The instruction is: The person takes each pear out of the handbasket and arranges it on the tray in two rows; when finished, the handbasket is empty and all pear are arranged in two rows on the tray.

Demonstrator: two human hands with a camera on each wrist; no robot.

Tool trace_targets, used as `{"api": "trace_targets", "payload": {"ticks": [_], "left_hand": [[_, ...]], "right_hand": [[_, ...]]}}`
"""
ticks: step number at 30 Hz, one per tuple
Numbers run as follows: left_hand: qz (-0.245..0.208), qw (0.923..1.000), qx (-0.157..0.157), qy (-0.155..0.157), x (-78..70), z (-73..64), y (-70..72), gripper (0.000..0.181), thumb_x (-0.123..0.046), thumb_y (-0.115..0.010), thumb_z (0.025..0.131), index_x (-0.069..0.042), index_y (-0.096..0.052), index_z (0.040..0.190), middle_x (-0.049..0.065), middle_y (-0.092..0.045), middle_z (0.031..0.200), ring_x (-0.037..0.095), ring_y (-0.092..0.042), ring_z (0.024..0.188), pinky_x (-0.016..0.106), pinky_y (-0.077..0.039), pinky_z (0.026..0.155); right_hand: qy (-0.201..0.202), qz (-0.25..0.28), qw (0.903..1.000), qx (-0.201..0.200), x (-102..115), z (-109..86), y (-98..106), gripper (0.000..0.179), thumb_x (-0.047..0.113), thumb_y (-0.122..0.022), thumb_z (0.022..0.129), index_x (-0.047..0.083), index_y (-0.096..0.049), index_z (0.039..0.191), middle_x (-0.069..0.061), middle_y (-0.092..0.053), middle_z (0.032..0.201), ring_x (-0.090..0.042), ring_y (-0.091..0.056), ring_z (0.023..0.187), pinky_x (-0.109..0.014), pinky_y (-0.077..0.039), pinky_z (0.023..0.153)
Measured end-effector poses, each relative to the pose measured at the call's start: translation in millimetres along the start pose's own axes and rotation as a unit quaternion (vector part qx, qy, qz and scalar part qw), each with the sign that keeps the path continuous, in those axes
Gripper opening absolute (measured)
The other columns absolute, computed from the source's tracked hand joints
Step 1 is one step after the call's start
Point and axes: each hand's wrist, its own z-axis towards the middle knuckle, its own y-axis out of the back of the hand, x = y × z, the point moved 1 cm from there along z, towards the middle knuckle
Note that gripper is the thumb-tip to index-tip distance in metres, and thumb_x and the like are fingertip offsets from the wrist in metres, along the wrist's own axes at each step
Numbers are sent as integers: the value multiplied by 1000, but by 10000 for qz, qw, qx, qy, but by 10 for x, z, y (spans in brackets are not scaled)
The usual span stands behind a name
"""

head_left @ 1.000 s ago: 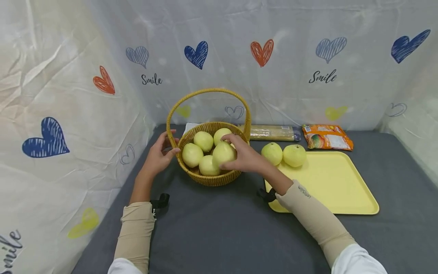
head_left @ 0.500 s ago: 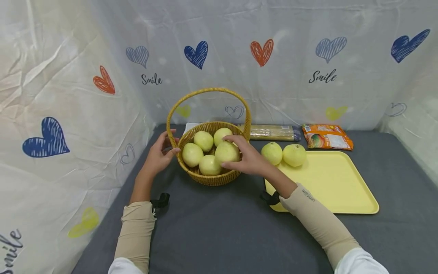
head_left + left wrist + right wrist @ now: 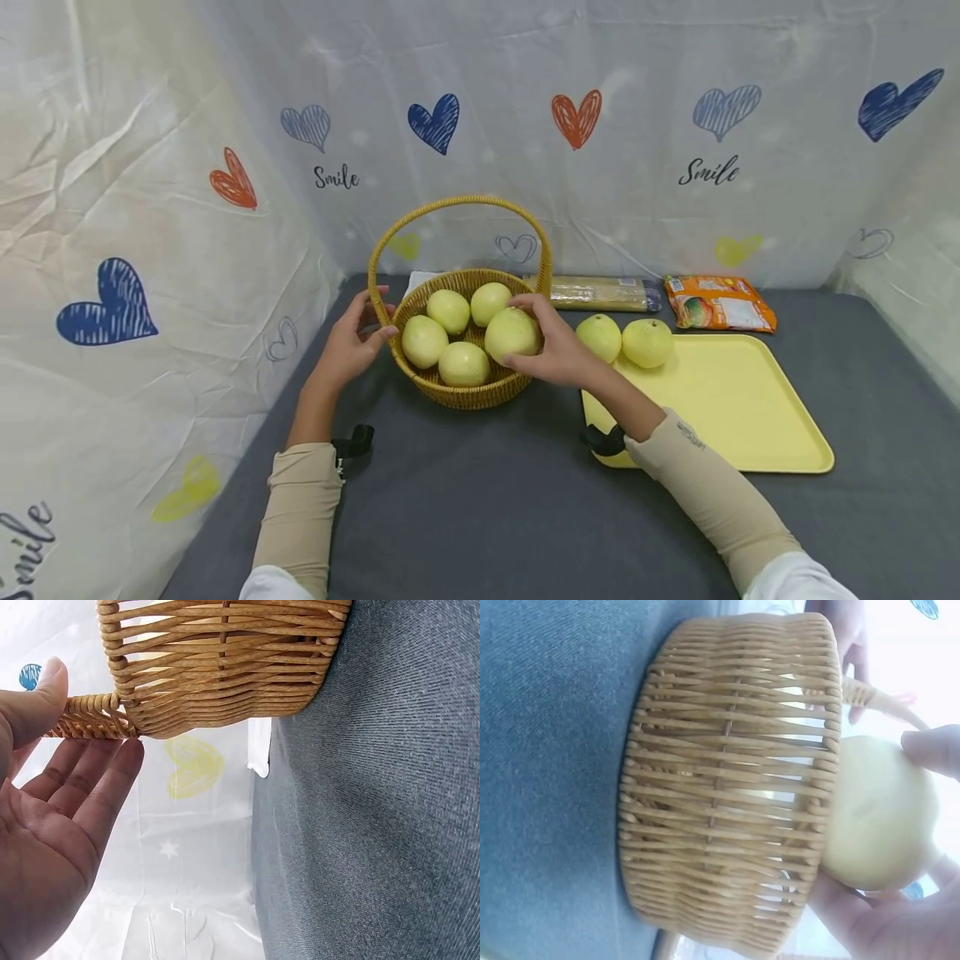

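Observation:
A woven wicker basket [image 3: 468, 398] with a tall arched handle [image 3: 465, 200] stands on the dark cloth. Several round, pale yellow-green pears [image 3: 424, 342] lie inside it. My left hand [image 3: 354, 340] holds the foot of the handle at the basket's left side; the left wrist view shows the thumb on one side of it and the fingers [image 3: 112, 784] on the other. My right hand [image 3: 558, 346] grips another pear [image 3: 512, 335] at the basket's right side. In the right wrist view this pear [image 3: 881, 817] shows above the rim, between thumb and fingers.
Right of the basket lies a yellow tray [image 3: 735, 400], with two pears [image 3: 648, 343] at its far left corner. Behind it are an orange snack packet [image 3: 720, 303] and a clear long pack [image 3: 600, 293]. A heart-printed white curtain hangs behind and at the left.
My right hand has carried its pear a little to the right over the basket, uncovering more of the pears beside it. The left hand has stayed at the handle.

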Motion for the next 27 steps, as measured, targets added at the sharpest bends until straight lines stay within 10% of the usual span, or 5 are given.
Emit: {"api": "trace_targets", "payload": {"ticks": [27], "left_hand": [[25,10000,15,40,-159,-26,6,60,3,-61,98,-9,-37,152,30,-54,132,45,-54,124,55,-48,100]], "right_hand": [[-347,54,9987,-364,54,-336,384,75,4,-80,85,1,-32,143,-20,-37,141,-38,-57,110,-50,-54,83]]}}
